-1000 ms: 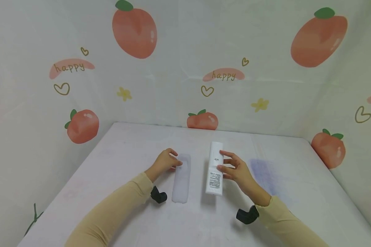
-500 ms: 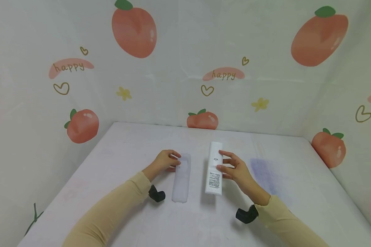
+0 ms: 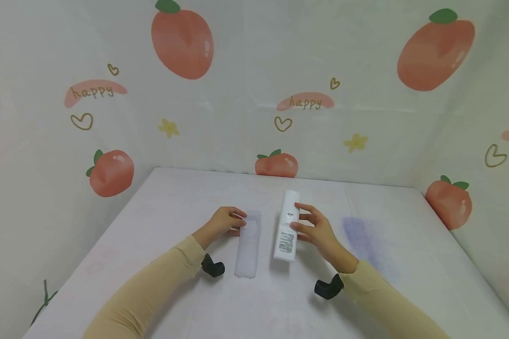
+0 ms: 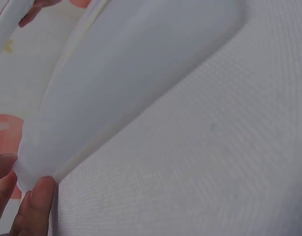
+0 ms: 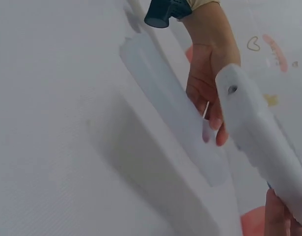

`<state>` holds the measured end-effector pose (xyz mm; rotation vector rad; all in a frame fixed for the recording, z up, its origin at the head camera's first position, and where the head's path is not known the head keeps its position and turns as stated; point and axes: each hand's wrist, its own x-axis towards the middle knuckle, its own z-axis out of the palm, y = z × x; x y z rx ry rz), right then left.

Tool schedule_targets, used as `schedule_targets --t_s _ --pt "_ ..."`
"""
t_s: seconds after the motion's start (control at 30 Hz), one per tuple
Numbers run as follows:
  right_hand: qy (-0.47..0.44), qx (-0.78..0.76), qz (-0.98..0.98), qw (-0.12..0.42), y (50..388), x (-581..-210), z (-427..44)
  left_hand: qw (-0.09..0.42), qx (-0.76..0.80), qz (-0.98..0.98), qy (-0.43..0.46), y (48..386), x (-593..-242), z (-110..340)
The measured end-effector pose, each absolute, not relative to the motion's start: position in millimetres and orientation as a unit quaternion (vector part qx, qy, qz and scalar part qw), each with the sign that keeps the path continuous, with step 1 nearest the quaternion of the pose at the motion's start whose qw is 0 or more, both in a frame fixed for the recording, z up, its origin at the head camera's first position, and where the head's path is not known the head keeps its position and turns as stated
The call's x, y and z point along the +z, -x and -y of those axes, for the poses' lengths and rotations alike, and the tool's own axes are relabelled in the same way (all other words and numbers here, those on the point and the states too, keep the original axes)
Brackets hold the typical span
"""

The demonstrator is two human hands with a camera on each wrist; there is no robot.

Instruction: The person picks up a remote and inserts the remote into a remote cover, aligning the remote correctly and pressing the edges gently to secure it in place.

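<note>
A white remote control [image 3: 284, 242] is held above the table by my right hand [image 3: 319, 232], which grips it from the right with thumb and fingers. Its back faces up and carries a printed label. To its left, a translucent soft remote cover [image 3: 247, 252] stretches lengthwise over the tabletop. My left hand [image 3: 221, 222] pinches the cover near its far end. In the left wrist view, fingertips [image 4: 41, 194] press against the end of the cover [image 4: 136, 78]. The right wrist view shows one end of the remote [image 5: 254, 123] apart from the cover [image 5: 158, 88].
The white table [image 3: 186, 306] meets a fruit-printed cloth backdrop [image 3: 233, 117] at its back and sides. A bluish-purple stain [image 3: 365, 238] marks the tabletop right of the right hand. Black wrist-worn pieces [image 3: 328, 287] hang under both forearms.
My right hand has carried the remote a little left, toward the cover, and tilted it slightly. My left hand has barely shifted at the cover's end.
</note>
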<state>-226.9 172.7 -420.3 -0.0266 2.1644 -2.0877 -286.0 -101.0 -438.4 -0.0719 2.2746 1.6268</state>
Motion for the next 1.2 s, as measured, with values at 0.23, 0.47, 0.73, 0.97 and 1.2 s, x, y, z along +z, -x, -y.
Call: schedule_targets --t_s 0.23,0.47,0.73,0.97,1.2 --pt "-0.023 -0.745 -0.664 0.059 243.6 -416.1 -154.3 0.173 0.583 -0.794 0.012 283.5 -434.4 101.5" --pt "-0.057 -0.8 -0.597 0.039 255.6 -410.1 -134.7 0.169 0.576 -0.799 0.017 284.8 -439.8 101.4" --pt "-0.095 -0.849 -0.519 -0.009 262.3 -414.7 -109.4 0.164 0.573 -0.802 0.028 286.1 -441.3 100.5" --pt "-0.111 -0.863 -0.489 -0.052 268.9 -424.1 -91.1 0.164 0.579 -0.798 0.022 284.4 -439.6 101.7" --pt "-0.117 -0.85 -0.505 -0.091 273.4 -433.6 -78.6 0.159 0.578 -0.8 0.02 284.1 -440.8 101.6"
